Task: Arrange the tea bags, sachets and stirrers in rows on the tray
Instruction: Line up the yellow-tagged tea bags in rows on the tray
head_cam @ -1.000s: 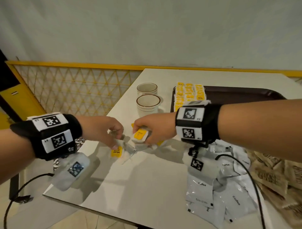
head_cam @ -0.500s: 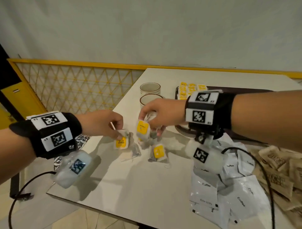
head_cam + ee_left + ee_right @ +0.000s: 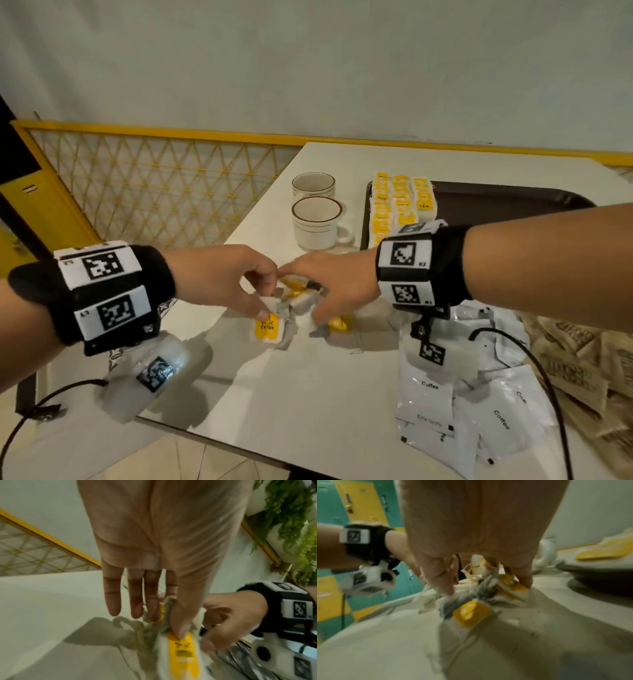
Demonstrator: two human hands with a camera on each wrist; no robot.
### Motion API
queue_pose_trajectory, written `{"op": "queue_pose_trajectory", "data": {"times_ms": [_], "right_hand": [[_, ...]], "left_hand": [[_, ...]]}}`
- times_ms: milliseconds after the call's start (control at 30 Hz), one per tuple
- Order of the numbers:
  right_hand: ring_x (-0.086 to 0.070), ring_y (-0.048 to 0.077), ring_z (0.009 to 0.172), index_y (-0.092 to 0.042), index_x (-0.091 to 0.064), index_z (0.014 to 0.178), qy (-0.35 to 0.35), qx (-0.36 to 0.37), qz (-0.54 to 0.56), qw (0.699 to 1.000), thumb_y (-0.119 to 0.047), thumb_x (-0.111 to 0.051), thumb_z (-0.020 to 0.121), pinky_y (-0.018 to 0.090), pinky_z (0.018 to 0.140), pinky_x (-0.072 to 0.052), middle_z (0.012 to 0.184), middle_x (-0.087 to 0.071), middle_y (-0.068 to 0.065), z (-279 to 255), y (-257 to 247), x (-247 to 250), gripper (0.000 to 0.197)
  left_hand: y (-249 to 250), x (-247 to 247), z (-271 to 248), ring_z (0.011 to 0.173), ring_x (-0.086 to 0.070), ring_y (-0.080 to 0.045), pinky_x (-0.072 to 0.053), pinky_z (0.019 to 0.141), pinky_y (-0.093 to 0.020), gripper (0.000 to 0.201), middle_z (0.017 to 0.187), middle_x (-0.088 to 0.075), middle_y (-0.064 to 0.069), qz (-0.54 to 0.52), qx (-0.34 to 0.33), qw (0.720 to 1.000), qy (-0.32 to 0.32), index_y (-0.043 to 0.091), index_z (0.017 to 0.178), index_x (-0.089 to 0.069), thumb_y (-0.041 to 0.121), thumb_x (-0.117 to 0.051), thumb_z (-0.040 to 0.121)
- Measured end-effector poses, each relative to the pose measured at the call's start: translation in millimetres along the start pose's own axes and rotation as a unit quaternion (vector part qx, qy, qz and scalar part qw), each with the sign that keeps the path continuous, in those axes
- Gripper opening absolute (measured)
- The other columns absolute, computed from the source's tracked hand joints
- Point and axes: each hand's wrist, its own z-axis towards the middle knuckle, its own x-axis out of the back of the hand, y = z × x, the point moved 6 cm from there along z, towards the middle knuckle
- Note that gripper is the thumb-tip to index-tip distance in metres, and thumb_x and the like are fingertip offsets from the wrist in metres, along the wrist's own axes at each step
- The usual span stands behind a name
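Several yellow-labelled tea bags (image 3: 301,296) lie tangled near the table's left edge. My left hand (image 3: 265,298) pinches one tea bag (image 3: 269,329) with the thumb on its upper corner; the left wrist view shows the thumb (image 3: 180,628) on the yellow label (image 3: 183,651). My right hand (image 3: 308,301) reaches in from the right, its fingers curled down around the bunch (image 3: 510,586). One more tea bag (image 3: 339,323) lies partly under it. The dark tray (image 3: 513,202) at the back holds rows of tea bags (image 3: 400,202) at its left end.
Two white cups (image 3: 317,222) stand left of the tray. White coffee sachets (image 3: 445,404) and brown sachets (image 3: 582,359) are heaped at the right front. The table's left edge runs just beside my left hand. A yellow lattice fence (image 3: 154,192) stands beyond it.
My right hand, which had lifted a tea bag off the table, has come back down and left into the pile. The left hand has stayed on its tea bag.
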Motion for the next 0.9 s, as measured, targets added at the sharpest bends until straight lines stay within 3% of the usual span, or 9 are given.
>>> {"op": "queue_pose_trajectory", "data": {"times_ms": [100,233,333,433,500,600,700,800,900], "right_hand": [[-0.031,0.022,0.134,-0.030,-0.024,0.146,-0.046,0.013,-0.064,0.997,-0.056,-0.076,0.069,0.041,0.110,-0.034,0.143,-0.030,0.003,5.7,-5.9,-15.0,0.097],[-0.050,0.028,0.116,-0.020,-0.045,0.135,0.000,0.016,-0.100,0.995,-0.028,-0.068,0.086,0.036,0.095,-0.044,0.131,-0.044,0.010,4.0,-15.2,-9.3,0.055],[-0.052,0.027,0.106,-0.015,-0.054,0.125,0.033,0.031,-0.107,0.993,-0.014,-0.059,0.089,0.025,0.077,-0.036,0.122,-0.047,0.011,1.5,-17.3,-5.5,0.036],[-0.054,0.019,0.099,-0.013,-0.061,0.111,0.063,0.019,-0.043,0.997,-0.012,-0.058,0.087,0.025,0.079,-0.039,0.109,-0.056,0.002,-5.0,-10.2,9.9,0.024],[-0.056,0.012,0.084,-0.018,-0.062,0.101,0.100,-0.011,0.033,0.994,-0.012,-0.059,0.084,0.026,0.075,-0.046,0.098,-0.058,-0.006,-12.9,-0.3,30.7,0.018],[-0.059,0.008,0.065,-0.020,-0.063,0.099,0.139,-0.056,0.180,0.972,-0.011,-0.059,0.084,0.026,0.063,-0.056,0.096,-0.058,-0.004,-30.3,14.1,57.8,0.017],[-0.058,0.008,0.064,-0.022,-0.068,0.098,0.143,-0.094,0.217,0.961,-0.010,-0.060,0.084,0.029,0.067,-0.059,0.086,-0.055,-0.007,-46.1,28.5,66.7,0.020],[-0.056,0.005,0.063,-0.024,-0.069,0.093,0.113,-0.130,0.134,0.976,-0.013,-0.059,0.082,0.022,0.062,-0.049,0.081,-0.059,-0.008,-55.0,40.0,54.8,0.018],[-0.056,0.009,0.087,-0.028,-0.065,0.102,0.038,-0.133,0.053,0.989,-0.022,-0.061,0.084,0.027,0.081,-0.049,0.098,-0.058,-0.011,-56.8,40.0,25.7,0.019]], "left_hand": [[3.3,-10.8,0.4,0.092,-0.055,-0.002,-0.047,0.076,-0.017,0.026,0.102,-0.056,0.005,0.083,0.011,0.996,-0.014,0.030,0.073,-0.053,0.031,-0.079,0.074],[6.9,-19.6,1.7,0.098,-0.056,-0.009,-0.049,0.084,-0.031,0.040,0.104,-0.052,0.008,0.106,0.033,0.994,-0.015,0.031,0.083,-0.047,0.035,-0.083,0.068],[7.9,-25.8,5.9,0.096,-0.059,-0.012,-0.052,0.079,-0.028,0.052,0.105,-0.056,0.007,0.090,0.051,0.994,-0.027,0.025,0.099,-0.043,0.034,-0.084,0.068],[8.4,-29.6,10.1,0.088,-0.056,-0.009,-0.044,0.067,-0.016,0.052,0.101,-0.056,0.009,0.087,0.058,0.994,-0.039,0.026,0.108,-0.043,0.032,-0.081,0.073],[7.4,-32.0,11.9,0.081,-0.053,-0.008,-0.042,0.067,-0.018,0.041,0.094,-0.056,0.009,0.074,0.046,0.995,-0.054,0.032,0.103,-0.047,0.028,-0.078,0.076],[6.4,-33.5,11.6,0.082,-0.054,-0.014,-0.045,0.071,-0.025,0.030,0.090,-0.053,0.008,0.083,0.033,0.994,-0.066,0.033,0.088,-0.048,0.026,-0.076,0.077],[8.7,-32.9,13.5,0.089,-0.058,-0.024,-0.051,0.079,-0.038,0.021,0.098,-0.058,-0.002,0.093,0.012,0.994,-0.048,0.023,0.085,-0.056,0.021,-0.075,0.075],[16.1,-30.3,12.3,0.091,-0.056,-0.007,-0.048,0.074,-0.017,0.020,0.107,-0.056,0.010,0.087,-0.030,0.996,-0.012,0.030,0.077,-0.058,0.015,-0.070,0.076],[19.6,-28.1,12.9,0.084,-0.056,-0.001,-0.046,0.074,-0.015,0.027,0.099,-0.060,0.013,0.080,-0.046,0.996,0.014,0.036,0.069,-0.053,0.015,-0.067,0.077]]}}
